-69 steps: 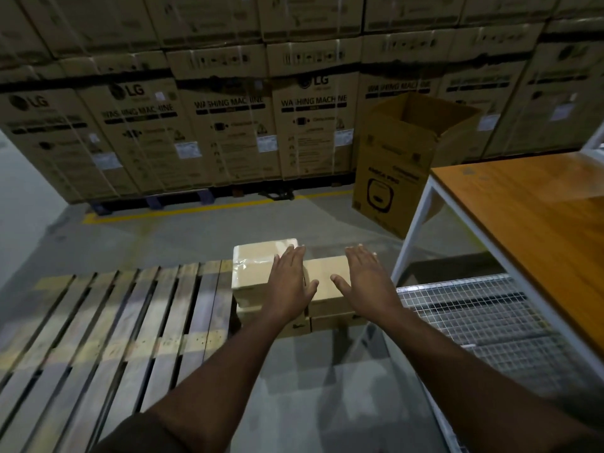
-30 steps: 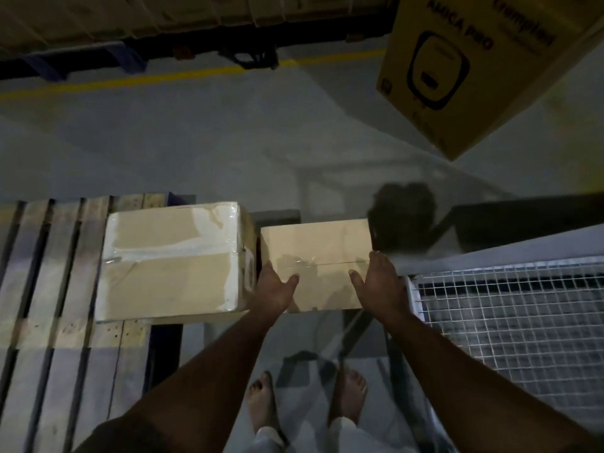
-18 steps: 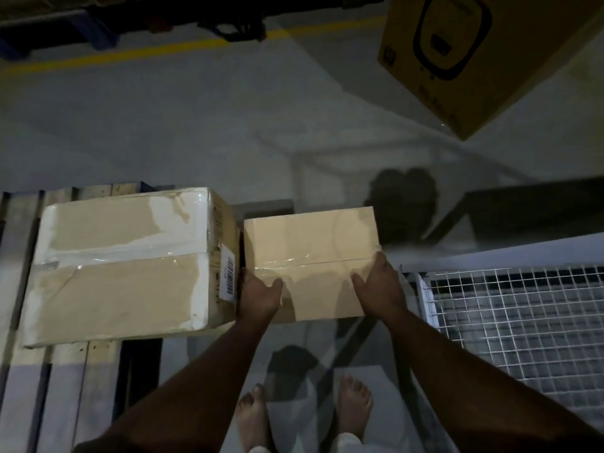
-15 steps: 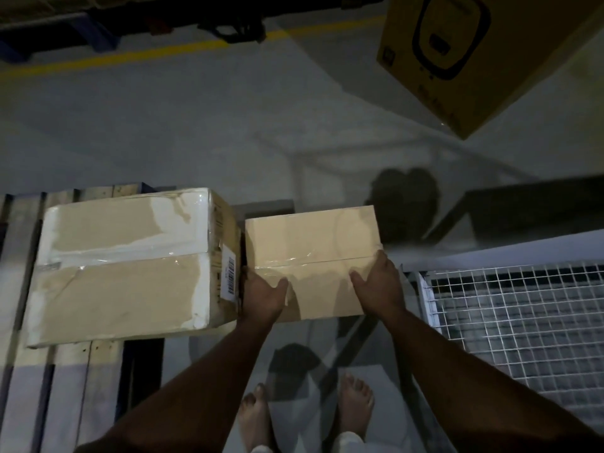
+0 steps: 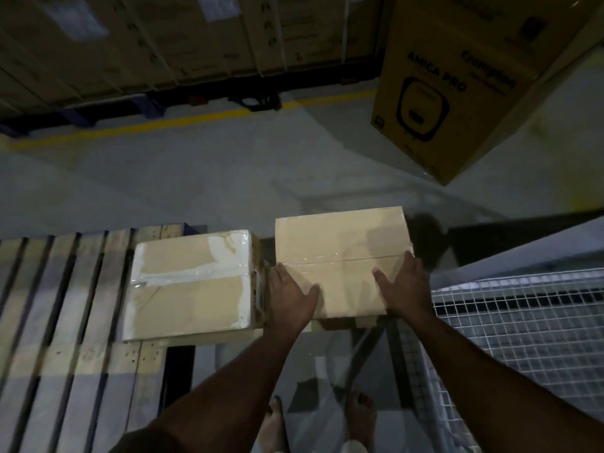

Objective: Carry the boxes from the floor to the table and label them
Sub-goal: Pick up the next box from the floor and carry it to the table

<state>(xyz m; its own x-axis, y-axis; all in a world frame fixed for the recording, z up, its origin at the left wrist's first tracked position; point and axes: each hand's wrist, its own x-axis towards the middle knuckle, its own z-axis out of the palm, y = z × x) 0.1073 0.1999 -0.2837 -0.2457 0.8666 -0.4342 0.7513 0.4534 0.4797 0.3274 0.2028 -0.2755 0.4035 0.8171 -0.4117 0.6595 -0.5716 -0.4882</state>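
Between left hand and right hand, the gripped small box

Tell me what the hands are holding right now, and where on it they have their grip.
Both hands hold the plain cardboard box: left hand at its near left edge, right hand at its near right edge, thumbs on top.

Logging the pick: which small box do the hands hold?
The plain box right of the white-taped box, gripped by left hand and right hand.
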